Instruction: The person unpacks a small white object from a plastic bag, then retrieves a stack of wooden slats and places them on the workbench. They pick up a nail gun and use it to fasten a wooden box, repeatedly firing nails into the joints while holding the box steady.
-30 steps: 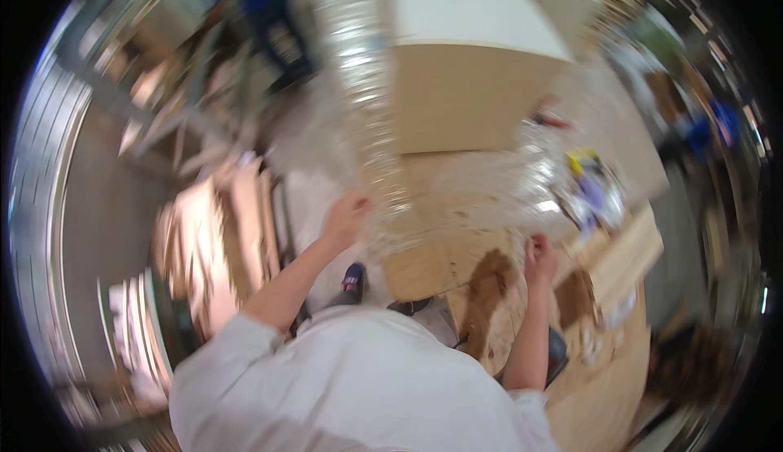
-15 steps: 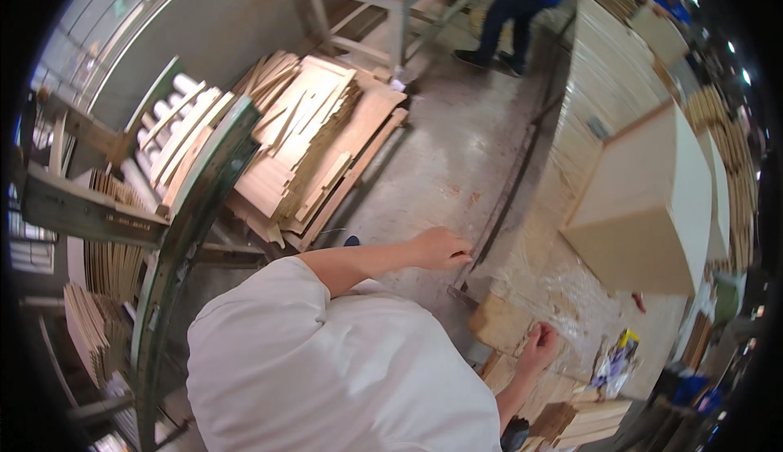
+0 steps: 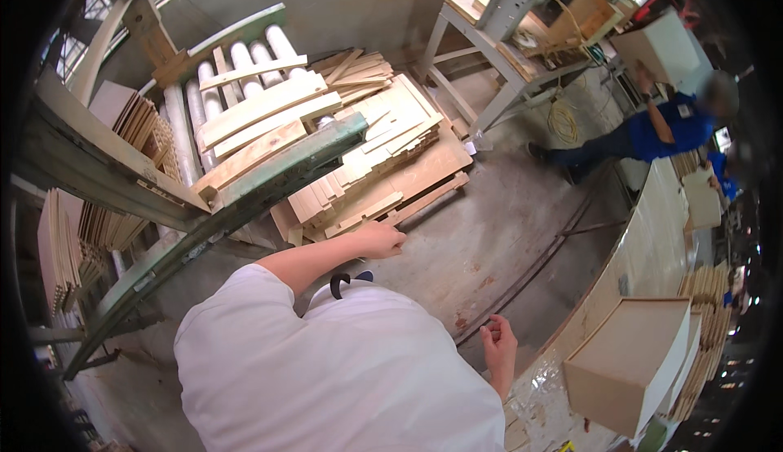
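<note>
My left hand [image 3: 382, 240] is held out over the floor, its fingers curled in and nothing visible in them. It is nearest to a low stack of pale wooden boards and strips [image 3: 383, 166], and appears apart from it. My right hand [image 3: 499, 346] hangs beside the near end of a long worktable, loosely bent, with the thumb a little away from the fingers. It holds nothing that I can see. To its right on the table stands a pale box-shaped wooden piece [image 3: 624, 354].
A green metal frame [image 3: 236, 199] with white rollers [image 3: 214, 105] and loose boards stands on the left. Behind it are stacked panels [image 3: 134, 126]. At the back is a grey workbench [image 3: 489, 52]. A co-worker in blue [image 3: 669, 130] stands near the far end of the long worktable [image 3: 656, 215], beside a pale box.
My view has swung left, so the board stack and roller frame sit further right and the long table lower right. The co-worker is seen more fully. Both hands stay empty-looking.
</note>
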`<state>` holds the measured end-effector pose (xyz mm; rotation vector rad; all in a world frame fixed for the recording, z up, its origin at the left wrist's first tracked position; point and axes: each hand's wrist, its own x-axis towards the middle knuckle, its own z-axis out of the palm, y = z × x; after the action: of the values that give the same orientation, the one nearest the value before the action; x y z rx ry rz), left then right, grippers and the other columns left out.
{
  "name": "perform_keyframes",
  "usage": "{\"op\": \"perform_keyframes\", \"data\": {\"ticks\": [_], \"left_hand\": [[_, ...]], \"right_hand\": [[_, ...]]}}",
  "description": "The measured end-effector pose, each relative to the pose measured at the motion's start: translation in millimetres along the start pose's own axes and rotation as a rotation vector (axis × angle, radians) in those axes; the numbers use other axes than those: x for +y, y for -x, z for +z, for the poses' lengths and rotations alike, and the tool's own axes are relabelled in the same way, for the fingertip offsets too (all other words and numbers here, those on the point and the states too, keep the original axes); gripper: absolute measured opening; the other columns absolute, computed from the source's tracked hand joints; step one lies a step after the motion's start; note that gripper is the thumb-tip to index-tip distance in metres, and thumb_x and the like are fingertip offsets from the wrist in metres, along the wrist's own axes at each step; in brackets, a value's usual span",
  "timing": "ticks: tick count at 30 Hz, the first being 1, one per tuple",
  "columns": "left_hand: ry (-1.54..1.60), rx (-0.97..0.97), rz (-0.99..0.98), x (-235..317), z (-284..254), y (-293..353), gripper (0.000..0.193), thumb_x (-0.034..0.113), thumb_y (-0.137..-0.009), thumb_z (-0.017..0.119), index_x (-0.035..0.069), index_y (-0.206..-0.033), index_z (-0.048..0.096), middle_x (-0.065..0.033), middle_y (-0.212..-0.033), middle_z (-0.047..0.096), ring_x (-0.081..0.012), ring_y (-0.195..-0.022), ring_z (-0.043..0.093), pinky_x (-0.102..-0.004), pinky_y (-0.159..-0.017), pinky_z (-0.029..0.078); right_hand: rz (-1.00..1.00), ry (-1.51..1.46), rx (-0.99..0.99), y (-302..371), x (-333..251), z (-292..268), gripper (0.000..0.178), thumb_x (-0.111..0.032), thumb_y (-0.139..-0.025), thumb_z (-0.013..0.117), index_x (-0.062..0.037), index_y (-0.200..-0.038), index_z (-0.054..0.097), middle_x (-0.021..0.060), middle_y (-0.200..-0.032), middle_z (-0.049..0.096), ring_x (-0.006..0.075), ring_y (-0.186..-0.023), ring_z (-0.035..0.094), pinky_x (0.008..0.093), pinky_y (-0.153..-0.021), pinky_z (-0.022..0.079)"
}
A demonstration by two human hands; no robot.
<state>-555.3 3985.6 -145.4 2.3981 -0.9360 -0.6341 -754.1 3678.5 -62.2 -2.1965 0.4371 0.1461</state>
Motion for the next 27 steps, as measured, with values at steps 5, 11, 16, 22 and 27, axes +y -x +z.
{"op": "perform_keyframes", "data": {"ticks": [5,11,16,22,27], "left_hand": [[0.154,0.193,-0.061,-20.1,-26.4,-19.1,0.018,0.024,-0.082,0.057,0.007,-0.084,0.059,-0.0139,-0.082,0.063,-0.0318,-0.079,0.060,-0.0429,-0.068,0.047],[0.181,0.380,-0.122,-32.2,-61.3,-66.6,0.016,0.021,-0.084,0.057,0.006,-0.088,0.059,-0.0144,-0.081,0.062,-0.0342,-0.079,0.059,-0.0430,-0.068,0.046],[0.330,0.345,-0.439,-52.5,-23.9,-94.1,0.022,0.024,-0.082,0.059,0.004,-0.090,0.060,-0.0172,-0.084,0.063,-0.0328,-0.079,0.060,-0.0414,-0.069,0.047],[0.346,0.094,-1.030,-80.2,68.1,-50.7,0.029,0.030,-0.078,0.059,0.002,-0.084,0.065,-0.0185,-0.080,0.066,-0.0305,-0.078,0.064,-0.0389,-0.071,0.050],[0.603,0.105,-1.254,-72.0,80.3,-34.3,0.021,0.027,-0.077,0.063,0.005,-0.076,0.064,-0.0102,-0.072,0.067,-0.0220,-0.068,0.066,-0.0350,-0.067,0.052]], "right_hand": [[0.034,0.122,-0.147,-60.0,-8.4,-15.1,0.032,-0.010,-0.079,0.065,-0.0023,-0.109,0.057,0.0058,-0.074,0.058,0.0131,-0.061,0.053,0.0281,-0.058,0.046],[-0.107,0.196,-0.306,-173.9,6.9,-30.0,0.034,-0.014,-0.078,0.066,-0.0030,-0.110,0.057,0.0092,-0.078,0.059,0.0173,-0.063,0.056,0.0309,-0.062,0.047],[-0.177,0.210,-0.401,-270.2,-11.8,-59.6,0.037,-0.018,-0.079,0.065,-0.0030,-0.111,0.056,0.0110,-0.081,0.060,0.0202,-0.065,0.058,0.0328,-0.065,0.047],[-0.165,0.337,-0.519,-357.1,-9.7,-91.2,0.037,-0.021,-0.080,0.063,-0.0028,-0.111,0.056,0.0113,-0.084,0.060,0.0225,-0.068,0.058,0.0347,-0.065,0.047],[-0.189,0.404,-0.616,-410.7,-17.4,-84.6,0.038,-0.023,-0.080,0.062,-0.0031,-0.112,0.056,0.0120,-0.087,0.060,0.0257,-0.070,0.058,0.0367,-0.068,0.047]]}}
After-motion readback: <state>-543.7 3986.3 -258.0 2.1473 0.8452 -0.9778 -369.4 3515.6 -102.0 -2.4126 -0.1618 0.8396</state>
